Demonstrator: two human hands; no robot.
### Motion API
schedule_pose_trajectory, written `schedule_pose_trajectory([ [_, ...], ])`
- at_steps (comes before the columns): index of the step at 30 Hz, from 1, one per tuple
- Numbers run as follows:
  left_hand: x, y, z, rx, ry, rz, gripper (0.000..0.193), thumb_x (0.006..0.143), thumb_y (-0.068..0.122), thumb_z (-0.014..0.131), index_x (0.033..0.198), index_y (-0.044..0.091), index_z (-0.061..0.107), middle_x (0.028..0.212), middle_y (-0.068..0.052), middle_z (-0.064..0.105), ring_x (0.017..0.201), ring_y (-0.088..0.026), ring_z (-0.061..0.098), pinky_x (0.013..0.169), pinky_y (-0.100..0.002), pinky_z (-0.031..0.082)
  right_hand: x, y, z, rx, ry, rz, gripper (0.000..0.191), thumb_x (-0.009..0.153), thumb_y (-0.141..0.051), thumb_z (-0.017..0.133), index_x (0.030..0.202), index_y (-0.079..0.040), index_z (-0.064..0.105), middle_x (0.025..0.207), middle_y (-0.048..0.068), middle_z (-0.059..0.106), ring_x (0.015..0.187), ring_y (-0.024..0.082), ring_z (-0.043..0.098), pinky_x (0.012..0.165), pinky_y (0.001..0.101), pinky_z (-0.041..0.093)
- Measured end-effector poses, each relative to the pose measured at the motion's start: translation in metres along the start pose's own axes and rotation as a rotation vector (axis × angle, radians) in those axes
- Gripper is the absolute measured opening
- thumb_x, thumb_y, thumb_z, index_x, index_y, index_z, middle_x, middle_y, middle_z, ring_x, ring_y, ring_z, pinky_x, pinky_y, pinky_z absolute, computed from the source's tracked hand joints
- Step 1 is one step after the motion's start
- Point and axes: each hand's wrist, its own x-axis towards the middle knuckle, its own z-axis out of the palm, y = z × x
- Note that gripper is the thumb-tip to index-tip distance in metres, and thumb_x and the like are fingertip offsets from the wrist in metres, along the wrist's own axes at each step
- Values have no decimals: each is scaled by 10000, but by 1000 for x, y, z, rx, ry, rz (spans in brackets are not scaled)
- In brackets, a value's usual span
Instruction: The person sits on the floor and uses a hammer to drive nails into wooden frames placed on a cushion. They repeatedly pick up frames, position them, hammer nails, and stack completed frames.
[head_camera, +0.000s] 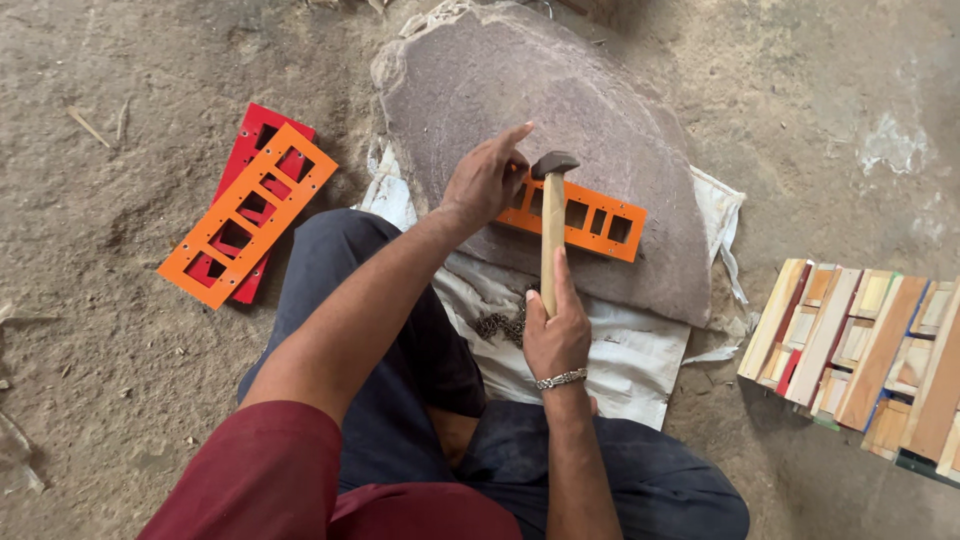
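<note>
An orange slotted plate (590, 218) lies on a flat stone slab (600, 120). The left hand (487, 180) presses its near end, fingers spread. The right hand (557, 335) is clamped on a wooden-handled hammer (552, 235), whose head sits over the plate. More orange and red plates (245, 215) lie on the floor to the left, and stacked wooden strips (860, 350) to the right.

Left, on dirt floor (120, 400): orange slotted plate (248, 215) stacked over a red one (262, 130)
Right: pile of wooden slats (870, 355)
Centre: white sack (620, 365) under a flat stone slab (560, 90)
</note>
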Motion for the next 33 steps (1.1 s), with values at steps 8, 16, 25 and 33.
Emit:
schedule_pose_trajectory([
  [8, 1, -3, 5, -10, 2, -18, 669, 922, 58, 734, 1496, 153, 404, 993, -25, 765, 923, -192, 734, 854, -334, 605, 0, 3, 7, -108, -50, 101, 671, 957, -154, 655, 1575, -127, 394, 1184, 227, 713, 1010, 338, 738, 809, 419, 634],
  [16, 1, 2, 1, -37, -14, -85, 707, 905, 78, 756, 1506, 168, 394, 995, -21, 763, 901, -185, 731, 842, -335, 604, -2, -10, -20, 67, 37, 127, 698, 936, -139, 688, 1572, -130, 401, 1117, 207, 751, 840, 245, 768, 656, 342, 637],
  [25, 0, 3, -2, -96, 24, -63, 732, 906, 38, 728, 1524, 139, 349, 962, -58, 727, 851, -202, 704, 785, -332, 606, -16, -21, -20, 122, 125, -66, 670, 976, -87, 662, 1578, -51, 369, 1204, 245, 711, 874, 234, 767, 658, 294, 658],
  [33, -5, -5, 4, -156, 55, -80, 530, 967, -74, 478, 1451, 92, 342, 1131, -129, 522, 845, -222, 606, 694, -344, 601, -7, -66, -89, 319, 247, -81, 604, 1079, -50, 644, 1646, -61, 439, 955, 163, 642, 600, 103, 429, 490, 264, 398],
])
